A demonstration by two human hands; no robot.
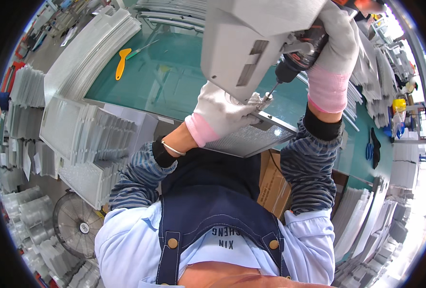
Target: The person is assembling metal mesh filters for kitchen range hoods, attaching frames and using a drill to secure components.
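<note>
My right hand [338,48], in a white glove with a pink cuff, grips a dark power drill [297,62]. Its thin bit points down at the edge of a framed mesh panel [246,140]. My left hand [225,115], gloved the same way, has its fingers closed at the panel's upper edge, beside the bit's tip. Small silvery bits show at those fingertips, too small to name. The panel stands tilted at the near edge of the green table [169,62]. A large light-grey housing [251,43] hides part of the left hand and of the tabletop.
A yellow scraper [121,65] and a green-handled thin tool [136,52] lie on the table. Stacked mesh panels [90,53] rise at the left, with more panels [85,129] below. A fan [78,225] stands lower left. Blue-handled scissors [369,150] lie at the right.
</note>
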